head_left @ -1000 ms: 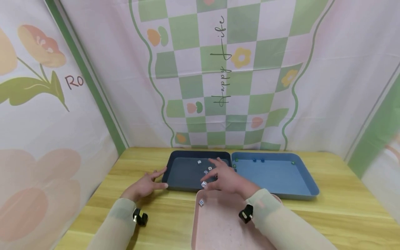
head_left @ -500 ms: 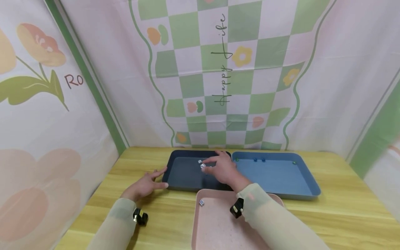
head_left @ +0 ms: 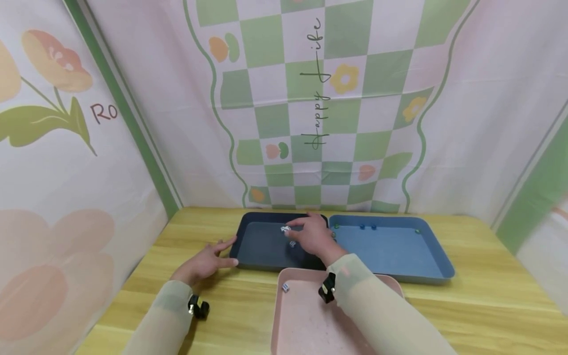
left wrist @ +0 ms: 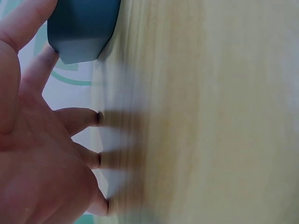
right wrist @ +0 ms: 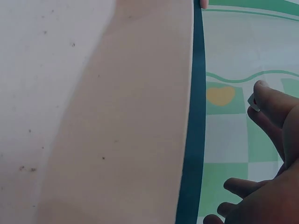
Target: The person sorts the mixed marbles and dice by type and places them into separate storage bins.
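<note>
My right hand [head_left: 314,236] is over the dark navy tray [head_left: 257,246], pinching a white die [right wrist: 253,101] between thumb and index finger; its other fingers are spread. In the head view the held die overlaps another white die at the tray's back, so whether they touch is unclear. Another white die [head_left: 292,243] lies under the hand, which may hide more. My left hand [head_left: 205,264] rests beside the tray's left end, its thumb and index finger touching the tray wall [left wrist: 81,46]. The remaining left fingers are spread with their tips on the table.
Right of the navy tray stands a blue tray [head_left: 390,256] with several small green and blue dice [head_left: 373,227] along its back and left side. In front is a pink tray [head_left: 306,325], one white die [head_left: 286,287] in its back left corner. A patterned curtain [head_left: 306,162] hangs behind the table.
The right hand has carried the pinched die from the navy tray's front edge towards its back, beside another die there. The left hand has stayed at the tray's left end.
</note>
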Available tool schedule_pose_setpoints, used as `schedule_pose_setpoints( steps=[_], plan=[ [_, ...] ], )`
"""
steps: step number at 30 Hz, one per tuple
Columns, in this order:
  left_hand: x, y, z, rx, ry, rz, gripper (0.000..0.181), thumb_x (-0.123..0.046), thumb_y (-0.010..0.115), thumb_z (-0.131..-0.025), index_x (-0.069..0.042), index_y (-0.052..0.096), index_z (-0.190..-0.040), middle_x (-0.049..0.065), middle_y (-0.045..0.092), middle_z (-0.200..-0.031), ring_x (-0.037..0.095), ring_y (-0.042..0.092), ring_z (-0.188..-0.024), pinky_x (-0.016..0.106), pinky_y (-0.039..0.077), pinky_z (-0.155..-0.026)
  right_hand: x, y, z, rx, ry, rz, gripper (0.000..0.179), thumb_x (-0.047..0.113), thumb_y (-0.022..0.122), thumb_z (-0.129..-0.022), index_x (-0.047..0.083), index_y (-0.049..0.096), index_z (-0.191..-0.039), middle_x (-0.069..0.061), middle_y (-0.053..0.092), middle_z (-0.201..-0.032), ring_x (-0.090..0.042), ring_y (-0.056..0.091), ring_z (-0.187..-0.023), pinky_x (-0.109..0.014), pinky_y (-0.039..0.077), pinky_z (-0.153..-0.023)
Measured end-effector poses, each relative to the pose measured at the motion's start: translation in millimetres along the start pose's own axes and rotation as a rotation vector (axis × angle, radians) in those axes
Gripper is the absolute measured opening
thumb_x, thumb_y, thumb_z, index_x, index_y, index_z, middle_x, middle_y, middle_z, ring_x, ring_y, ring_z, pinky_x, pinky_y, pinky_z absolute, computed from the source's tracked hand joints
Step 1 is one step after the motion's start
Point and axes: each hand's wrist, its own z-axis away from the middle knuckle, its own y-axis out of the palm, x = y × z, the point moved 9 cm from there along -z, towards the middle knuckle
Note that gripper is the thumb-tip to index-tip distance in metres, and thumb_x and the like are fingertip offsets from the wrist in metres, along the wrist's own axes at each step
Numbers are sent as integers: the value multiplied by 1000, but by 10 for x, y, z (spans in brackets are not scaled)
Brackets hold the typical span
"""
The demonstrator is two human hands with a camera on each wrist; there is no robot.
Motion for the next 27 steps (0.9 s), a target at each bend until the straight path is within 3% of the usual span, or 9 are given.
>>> schedule_pose_setpoints(
  steps=[5,13,23,27],
  plan=[
    [17,-2,-2,-5,-3,-2,81,-49,75,-86,-37,34,-155,17,4,-164,45,-17,-144,69,-7,-107,4,15,-39,8,11,2,31,39,68,-96,27,73,-124,-19,23,-161,-44,15,-146,-78,15,-102],
    [43,-6,-21,-6,-2,-8,79,-49,74,-87,-40,33,-154,16,4,-164,44,-16,-144,69,-8,-108,-9,93,-64,72,29,45,46,44,65,-96,33,60,-140,-18,9,-164,-45,10,-147,-77,18,-102],
    [35,-2,-14,0,1,-11,79,-47,74,-88,-37,33,-155,16,5,-164,45,-16,-144,69,-6,-108,-52,-18,-9,1,8,-10,45,44,63,-98,29,60,-141,-18,14,-164,-43,12,-147,-75,10,-106],
    [29,-6,-11,0,1,-16,80,-47,74,-88,-35,33,-156,17,5,-164,46,-16,-144,69,-5,-108,-88,-46,-2,-18,6,-22,45,44,63,-98,29,60,-140,-17,16,-164,-40,20,-145,-74,12,-107]
  ],
)
